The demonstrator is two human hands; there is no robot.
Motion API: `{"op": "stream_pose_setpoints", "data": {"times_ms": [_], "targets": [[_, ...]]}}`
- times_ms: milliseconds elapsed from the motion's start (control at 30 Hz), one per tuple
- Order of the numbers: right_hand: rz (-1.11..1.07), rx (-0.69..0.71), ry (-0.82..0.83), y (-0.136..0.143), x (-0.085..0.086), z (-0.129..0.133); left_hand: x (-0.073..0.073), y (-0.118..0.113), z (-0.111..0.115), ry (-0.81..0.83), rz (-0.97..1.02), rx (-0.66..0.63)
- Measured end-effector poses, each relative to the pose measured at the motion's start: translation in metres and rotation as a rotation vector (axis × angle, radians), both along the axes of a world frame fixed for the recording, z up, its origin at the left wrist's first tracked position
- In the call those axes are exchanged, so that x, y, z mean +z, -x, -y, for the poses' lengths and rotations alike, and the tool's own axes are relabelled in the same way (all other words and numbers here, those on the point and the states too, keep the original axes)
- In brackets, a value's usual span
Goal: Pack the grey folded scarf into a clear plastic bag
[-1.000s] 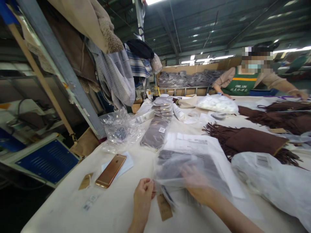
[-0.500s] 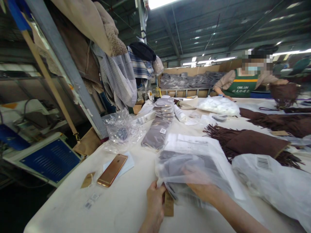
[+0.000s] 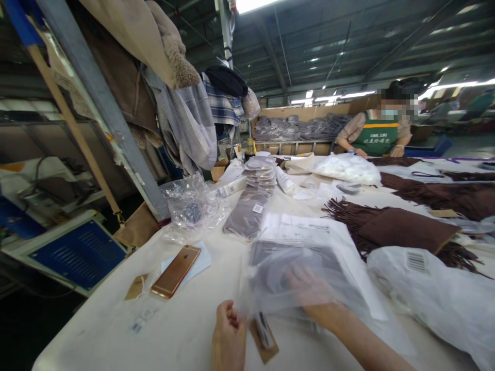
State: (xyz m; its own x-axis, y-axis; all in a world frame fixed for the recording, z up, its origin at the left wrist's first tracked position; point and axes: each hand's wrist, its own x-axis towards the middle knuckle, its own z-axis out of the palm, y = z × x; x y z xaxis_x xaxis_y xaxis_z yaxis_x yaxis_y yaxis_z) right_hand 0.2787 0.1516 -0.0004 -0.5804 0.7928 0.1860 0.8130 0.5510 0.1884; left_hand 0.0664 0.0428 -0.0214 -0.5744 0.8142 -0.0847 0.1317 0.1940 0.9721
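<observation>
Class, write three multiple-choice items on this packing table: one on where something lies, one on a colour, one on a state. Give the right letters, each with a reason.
1. Where does the phone lie?
A. left of the left hand
B. on the fringed garment
C. inside the clear bag

2. What colour is the fringed garment?
A. white
B. dark brown
C. blue

3. What is the right hand doing?
A. resting on the phone
B. hanging off the table
C. reaching inside the clear bag

Answers:
1 A: it lies on the table, left of the left hand.
2 B: its fringe and body are brown.
3 C: the hand shows through the clear bag.
</observation>
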Motion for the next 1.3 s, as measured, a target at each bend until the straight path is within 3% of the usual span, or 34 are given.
{"op": "stream_pose_setpoints", "data": {"times_ms": [67, 133, 233, 300, 367, 567, 800, 933, 1133, 1300], "targets": [[0.022, 0.005, 0.029, 0.000, 0.005, 0.000, -0.005, -0.009, 0.010, -0.190, -0.295, -0.003], [0.041, -0.007, 0.046, 0.001, 0.009, 0.001, -0.006, -0.021, 0.017, -0.288, -0.551, -0.100], [0.057, -0.016, 0.047, 0.003, 0.011, 0.003, 0.003, -0.036, 0.014, -0.034, -0.639, -0.231], [0.060, 0.004, 0.040, 0.005, 0.012, 0.004, 0.015, -0.041, 0.004, 0.183, -0.567, -0.237], [0.061, 0.017, 0.027, 0.006, 0.013, 0.006, 0.024, -0.044, -0.009, 0.277, -0.485, -0.222], [0.061, 0.012, -0.016, 0.005, 0.019, 0.010, 0.031, -0.040, -0.035, 0.315, -0.202, -0.178], [0.060, 0.033, 0.000, 0.002, 0.027, 0.014, 0.045, -0.034, -0.039, 0.436, 0.306, -0.254], [0.044, 0.008, 0.016, 0.005, 0.030, 0.013, 0.051, -0.035, -0.034, 0.397, 0.319, -0.242], [0.020, -0.026, 0.006, 0.010, 0.027, 0.012, 0.043, -0.042, -0.024, 0.313, 0.175, -0.153], [-0.006, 0.011, -0.041, 0.008, 0.025, 0.012, 0.049, -0.044, -0.027, 0.382, 0.304, -0.139]]}}
